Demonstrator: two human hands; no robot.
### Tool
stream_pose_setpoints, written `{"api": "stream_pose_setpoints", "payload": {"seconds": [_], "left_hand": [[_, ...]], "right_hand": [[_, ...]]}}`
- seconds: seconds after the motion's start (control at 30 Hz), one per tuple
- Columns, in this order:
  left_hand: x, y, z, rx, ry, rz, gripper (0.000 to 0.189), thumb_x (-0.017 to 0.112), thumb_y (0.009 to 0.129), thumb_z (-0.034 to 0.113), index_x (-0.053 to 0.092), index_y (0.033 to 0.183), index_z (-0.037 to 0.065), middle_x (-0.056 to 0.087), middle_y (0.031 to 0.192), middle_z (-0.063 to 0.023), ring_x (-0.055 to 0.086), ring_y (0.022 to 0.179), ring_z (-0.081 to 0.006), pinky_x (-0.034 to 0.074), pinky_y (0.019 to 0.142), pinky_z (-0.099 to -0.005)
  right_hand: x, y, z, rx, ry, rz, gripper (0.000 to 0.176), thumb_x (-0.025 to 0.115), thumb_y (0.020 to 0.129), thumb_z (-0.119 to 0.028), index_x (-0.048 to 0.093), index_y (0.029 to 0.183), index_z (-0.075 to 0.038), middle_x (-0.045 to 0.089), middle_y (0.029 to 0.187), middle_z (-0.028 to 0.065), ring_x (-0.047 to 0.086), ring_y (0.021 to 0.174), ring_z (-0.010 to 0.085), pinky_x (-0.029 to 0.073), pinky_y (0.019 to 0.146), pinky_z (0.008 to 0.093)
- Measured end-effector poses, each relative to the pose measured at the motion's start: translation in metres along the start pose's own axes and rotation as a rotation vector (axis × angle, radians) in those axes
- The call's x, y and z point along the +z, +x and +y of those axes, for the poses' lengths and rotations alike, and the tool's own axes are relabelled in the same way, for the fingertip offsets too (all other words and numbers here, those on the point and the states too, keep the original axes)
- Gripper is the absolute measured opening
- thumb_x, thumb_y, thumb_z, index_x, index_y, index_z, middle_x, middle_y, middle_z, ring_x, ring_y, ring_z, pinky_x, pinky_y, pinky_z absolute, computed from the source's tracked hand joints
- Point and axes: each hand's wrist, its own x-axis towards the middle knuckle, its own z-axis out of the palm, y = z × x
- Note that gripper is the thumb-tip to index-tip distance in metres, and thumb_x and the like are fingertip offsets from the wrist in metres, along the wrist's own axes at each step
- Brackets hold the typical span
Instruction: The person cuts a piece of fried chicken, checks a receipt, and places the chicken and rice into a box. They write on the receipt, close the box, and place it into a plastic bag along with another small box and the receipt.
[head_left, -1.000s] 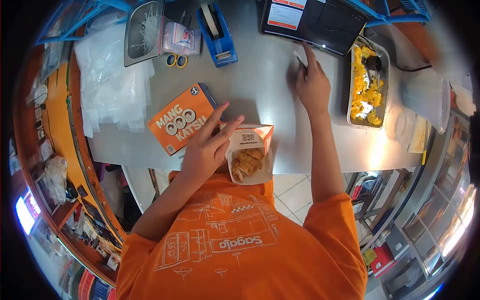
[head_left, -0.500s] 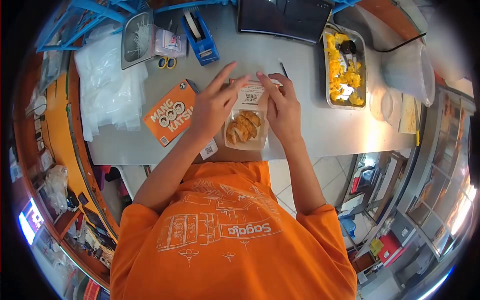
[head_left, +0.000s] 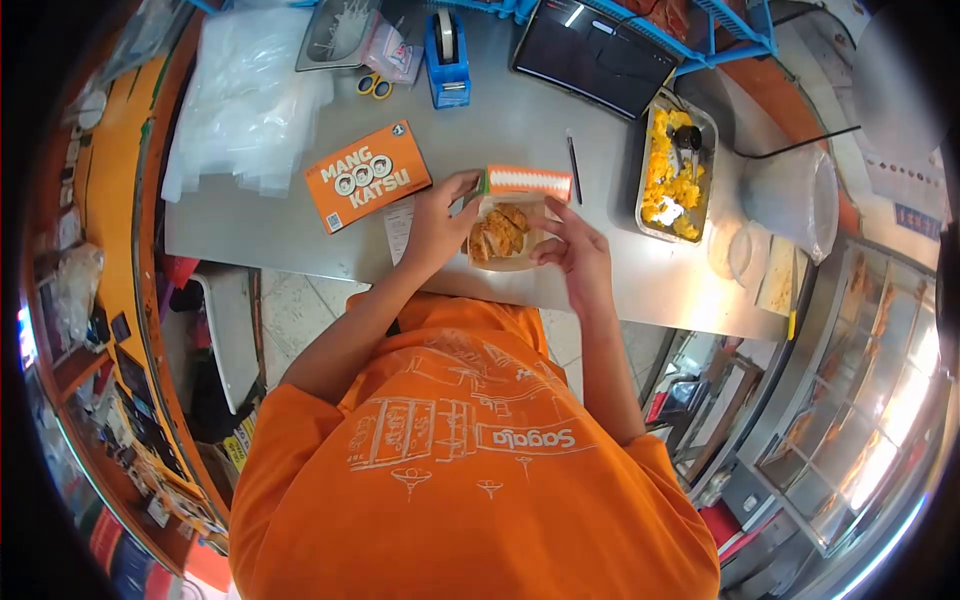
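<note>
An open paper food box stands at the counter's front edge, with pieces of golden fried breaded meat inside. Its lid, with an orange edge and a white zigzag pattern, is raised at the far side. At the box's left side is my left hand, its fingers closed on the far left corner by the lid. My right hand has its bent fingers on the right wall of the box. To the left lies a closed orange box marked "Mang Katsu", with a printed paper slip beside it.
Clear plastic bags lie at the far left. Behind are a metal tray, yellow scissors, a blue tape dispenser and a tablet. A pen and a metal pan of yellow food are on the right.
Both hands have come down from the raised lid to the sides of the box. The lid now shows its patterned edge instead of the printed code. The camera view has shifted.
</note>
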Motion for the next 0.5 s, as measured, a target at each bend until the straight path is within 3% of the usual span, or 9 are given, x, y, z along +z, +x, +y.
{"api": "stream_pose_setpoints", "payload": {"seconds": [0.07, 0.1, 0.2, 0.23, 0.3, 0.33, 0.4, 0.43, 0.5], "left_hand": [[-0.007, -0.009, -0.005, 0.032, -0.081, -0.047, 0.032, 0.059, 0.091, -0.004, 0.064, 0.122, 0.002, 0.058, 0.139, -0.0115, 0.06, 0.122, -0.0205, 0.048, 0.1, -0.0299], [-0.005, -0.014, -0.007, 0.057, -0.158, -0.113, 0.031, 0.06, 0.093, -0.002, 0.064, 0.123, 0.001, 0.059, 0.138, -0.0113, 0.056, 0.127, -0.0192, 0.046, 0.102, -0.0288], [0.019, -0.036, -0.045, -0.105, -0.286, 0.09, 0.039, 0.055, 0.097, 0.003, 0.055, 0.136, 0.005, 0.062, 0.133, -0.0108, 0.056, 0.126, -0.0188, 0.046, 0.1, -0.0309], [0.024, -0.041, -0.041, -0.095, -0.273, 0.074, 0.039, 0.055, 0.097, 0.003, 0.055, 0.136, 0.005, 0.062, 0.133, -0.0108, 0.056, 0.126, -0.0188, 0.046, 0.1, -0.0309], [0.033, -0.054, -0.033, -0.604, -0.535, 0.357, 0.043, 0.053, 0.099, 0.01, 0.047, 0.141, 0.006, 0.062, 0.122, -0.0111, 0.062, 0.111, -0.0206, 0.052, 0.092, -0.0362], [0.03, -0.062, -0.038, -0.594, -0.523, 0.345, 0.043, 0.053, 0.099, 0.01, 0.047, 0.141, 0.006, 0.062, 0.122, -0.0111, 0.062, 0.111, -0.0206, 0.052, 0.092, -0.0362], [0.025, -0.073, -0.042, -0.683, -0.886, 0.199, 0.044, 0.051, 0.101, 0.017, 0.039, 0.143, 0.007, 0.063, 0.108, -0.0116, 0.064, 0.098, -0.0178, 0.054, 0.085, -0.0362], [0.032, -0.078, -0.037, -0.679, -0.915, 0.287, 0.041, 0.054, 0.101, 0.02, 0.043, 0.136, 0.002, 0.063, 0.102, -0.0135, 0.066, 0.092, -0.0192, 0.056, 0.08, -0.0375], [0.046, -0.088, -0.028, -0.586, -0.7, 0.291, 0.042, 0.056, 0.1, 0.023, 0.043, 0.134, 0.001, 0.063, 0.101, -0.0138, 0.067, 0.092, -0.0198, 0.057, 0.078, -0.0392]], "right_hand": [[0.002, -0.016, -0.011, 0.33, 1.203, 0.064, 0.04, 0.056, 0.102, -0.036, 0.063, 0.111, 0.002, 0.07, 0.087, 0.0075, 0.06, 0.062, 0.0153, 0.051, 0.056, 0.0241], [-0.009, -0.017, 0.012, 0.358, 1.294, -0.059, 0.035, 0.057, 0.102, -0.03, 0.056, 0.118, 0.002, 0.067, 0.092, 0.0077, 0.061, 0.069, 0.0138, 0.052, 0.061, 0.0229], [-0.022, 0.001, 0.076, 0.432, 1.167, -0.28, 0.026, 0.061, 0.1, -0.024, 0.058, 0.11, 0.0, 0.065, 0.092, 0.0069, 0.061, 0.07, 0.0138, 0.054, 0.064, 0.0243], [-0.013, -0.005, 0.066, 0.447, 0.937, -0.069, 0.026, 0.065, 0.097, -0.017, 0.057, 0.112, 0.002, 0.065, 0.095, 0.0083, 0.063, 0.072, 0.0151, 0.056, 0.066, 0.0256], [-0.005, -0.019, 0.048, 0.406, 0.827, -0.072, 0.029, 0.067, 0.096, -0.015, 0.056, 0.115, 0.004, 0.065, 0.096, 0.0093, 0.064, 0.072, 0.0155, 0.057, 0.067, 0.0266], [-0.003, -0.025, 0.044, 0.38, 0.69, -0.079, 0.033, 0.069, 0.094, -0.012, 0.056, 0.119, 0.005, 0.066, 0.097, 0.0104, 0.065, 0.072, 0.016, 0.058, 0.068, 0.0276], [-0.001, -0.027, 0.05, 0.305, 0.559, -0.051, 0.038, 0.072, 0.092, -0.012, 0.055, 0.122, 0.005, 0.066, 0.1, 0.0117, 0.066, 0.075, 0.0168, 0.058, 0.072, 0.0286], [-0.001, -0.028, 0.054, 0.244, 0.412, -0.031, 0.044, 0.075, 0.089, -0.011, 0.055, 0.125, 0.006, 0.067, 0.104, 0.013, 0.067, 0.077, 0.0176, 0.058, 0.075, 0.0296], [-0.003, -0.03, 0.058, 0.197, 0.26, 0.055, 0.045, 0.077, 0.087, -0.011, 0.057, 0.124, 0.006, 0.068, 0.104, 0.0126, 0.066, 0.077, 0.0166, 0.057, 0.076, 0.0294]]}}
